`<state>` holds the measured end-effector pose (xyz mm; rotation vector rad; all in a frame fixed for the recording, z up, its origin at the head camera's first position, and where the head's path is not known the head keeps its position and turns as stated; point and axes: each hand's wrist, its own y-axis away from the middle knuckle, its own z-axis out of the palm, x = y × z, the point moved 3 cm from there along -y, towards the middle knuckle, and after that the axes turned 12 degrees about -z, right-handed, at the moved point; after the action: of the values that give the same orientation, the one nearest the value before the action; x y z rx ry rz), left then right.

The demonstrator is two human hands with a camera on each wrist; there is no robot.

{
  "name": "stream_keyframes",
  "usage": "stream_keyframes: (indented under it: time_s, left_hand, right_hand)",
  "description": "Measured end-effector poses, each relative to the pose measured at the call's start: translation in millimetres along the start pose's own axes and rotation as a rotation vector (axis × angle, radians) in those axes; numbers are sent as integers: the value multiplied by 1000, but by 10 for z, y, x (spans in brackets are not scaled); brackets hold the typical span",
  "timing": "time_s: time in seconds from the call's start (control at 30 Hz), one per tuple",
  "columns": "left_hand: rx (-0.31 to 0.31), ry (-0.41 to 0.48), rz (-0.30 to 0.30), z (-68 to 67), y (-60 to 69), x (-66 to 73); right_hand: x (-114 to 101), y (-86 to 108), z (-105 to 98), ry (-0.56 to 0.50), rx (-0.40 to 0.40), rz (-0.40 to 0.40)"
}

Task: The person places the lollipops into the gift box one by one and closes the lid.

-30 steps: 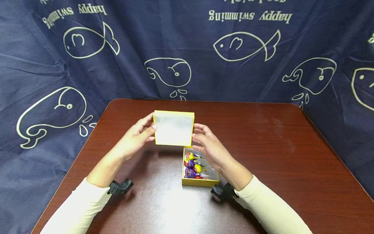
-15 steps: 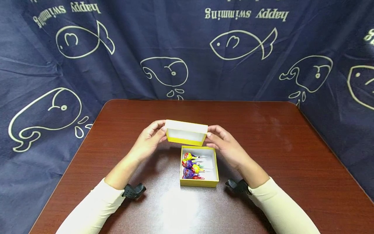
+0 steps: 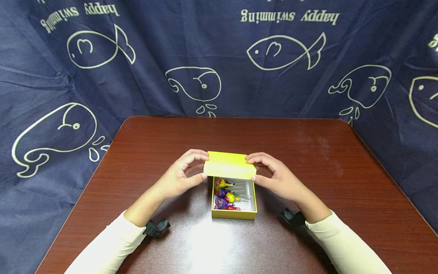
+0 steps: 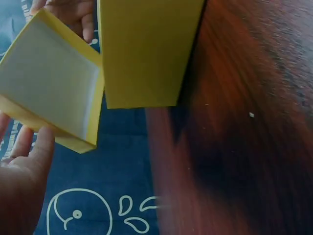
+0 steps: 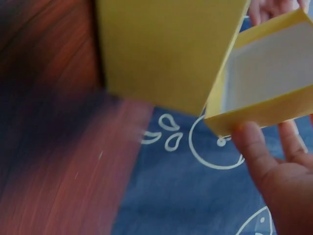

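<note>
Between both hands a yellow box lid (image 3: 230, 166) is held tilted over the far part of a yellow box (image 3: 234, 215). My left hand (image 3: 179, 177) pinches the lid's left side, thumb at the near corner and fingers at the far one. On the opposite side my right hand (image 3: 278, 177) grips it the same way. Inside the box, several wrapped lollipops (image 3: 222, 201) lie with heads to the left and sticks to the right; the lid hides the box's far edge. In the left wrist view the lid's white inside (image 4: 49, 73) faces the camera, beside the box wall (image 4: 146, 58).
A brown wooden table (image 3: 325, 182) carries the box near its middle. Behind it hangs a dark blue cloth (image 3: 232, 91) with white fish and whale drawings. Black wrist cameras (image 3: 156, 228) sit under both forearms, close to the tabletop.
Both hands have brought the lid nearer and to the right, over the box's far part. It has tipped from showing its white inside to showing its yellow top. The box stays in place.
</note>
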<state>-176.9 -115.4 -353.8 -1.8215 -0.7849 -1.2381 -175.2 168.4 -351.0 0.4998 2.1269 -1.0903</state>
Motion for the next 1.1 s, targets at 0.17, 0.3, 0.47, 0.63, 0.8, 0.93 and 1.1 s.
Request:
stream_keyframes:
  time_s: [0.17,0.3,0.47,0.63,0.8,0.93,1.1]
  left_hand:
    - [-63,-198,5,68,38,-38]
    - [-88,-359,55,118,79,-50]
    - [-92,-482,126,174,140,-55]
    - [-80,-552,146,209,199,-66]
    - [-87,-630,169,236,256,-76]
    - [-108,-651,182,259,290,-82]
    - [-118,-655,188,268,309,-92]
  right_hand:
    - [25,149,-57,191,-55,-60]
    - [21,250,-46,222,-92,-77]
    - [-5,330,-2,249,-118,-89]
    - [-28,378,45,276,-127,-116]
    - [-31,422,98,311,-137,-147]
    - [-43,461,135,335,-148,-163]
    - [-52,492,175,385,-177,-167]
